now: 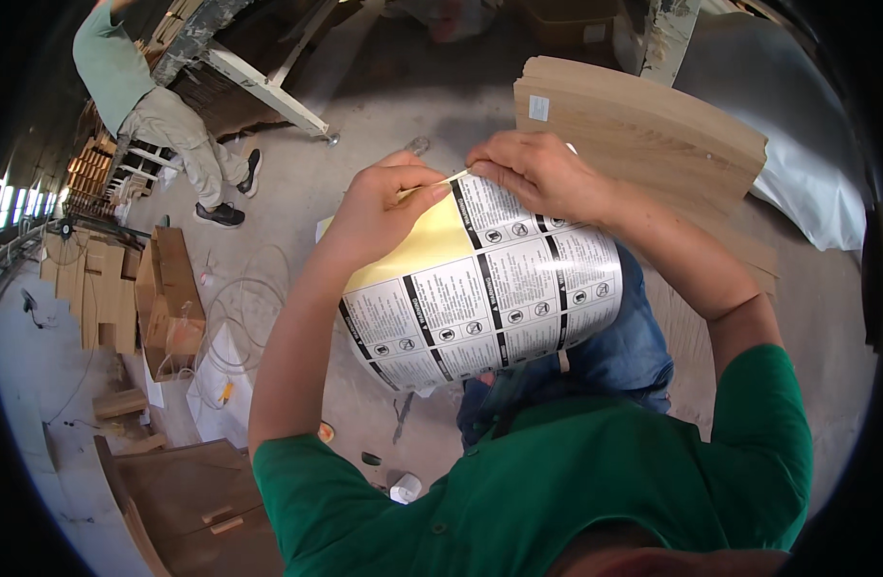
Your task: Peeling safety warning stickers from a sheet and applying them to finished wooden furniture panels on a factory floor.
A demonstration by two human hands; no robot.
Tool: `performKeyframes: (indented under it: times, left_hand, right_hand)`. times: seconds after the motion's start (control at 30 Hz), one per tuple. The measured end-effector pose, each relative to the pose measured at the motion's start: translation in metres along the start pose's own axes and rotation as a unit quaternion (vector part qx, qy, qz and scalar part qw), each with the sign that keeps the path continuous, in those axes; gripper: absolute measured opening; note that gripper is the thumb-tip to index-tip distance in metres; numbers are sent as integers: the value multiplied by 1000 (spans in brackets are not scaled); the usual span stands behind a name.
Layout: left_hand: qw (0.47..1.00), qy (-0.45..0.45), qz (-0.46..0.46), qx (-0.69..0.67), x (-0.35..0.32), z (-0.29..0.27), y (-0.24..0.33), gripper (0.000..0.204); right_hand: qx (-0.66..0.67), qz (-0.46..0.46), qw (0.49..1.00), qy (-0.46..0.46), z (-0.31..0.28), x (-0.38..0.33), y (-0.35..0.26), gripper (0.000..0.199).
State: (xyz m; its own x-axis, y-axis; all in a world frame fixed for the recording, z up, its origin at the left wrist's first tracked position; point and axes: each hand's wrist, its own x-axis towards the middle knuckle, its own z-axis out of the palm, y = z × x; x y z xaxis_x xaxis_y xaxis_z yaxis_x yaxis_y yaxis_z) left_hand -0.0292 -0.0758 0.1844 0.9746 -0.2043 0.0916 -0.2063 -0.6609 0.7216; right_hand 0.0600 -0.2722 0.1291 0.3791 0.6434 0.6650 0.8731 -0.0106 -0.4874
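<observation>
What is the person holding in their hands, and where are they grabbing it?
A sheet of stickers. The left hand and right hand both pinch its top edge with the fingers, near the top corner, where a sticker looks partly lifted from the yellow backing.

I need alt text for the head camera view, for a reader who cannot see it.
Seen from above, a left hand and a right hand grip the top edge of a curled sheet of black-and-white labels on yellow backing. Wooden boards lie beyond; another person stands far left.
</observation>
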Motion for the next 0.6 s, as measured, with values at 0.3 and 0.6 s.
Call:
performKeyframes:
  times: [0.3,0.6]
  left_hand:
    - [989,-42,-116,-76,-5,-4,-4,17]
    - [974,-46,-177,-133,-7,-5,-9,17]
  right_hand:
    - [-74,-119,989,49,13,5,-5,20]
    - [26,-95,995,18,14,6,-9,17]
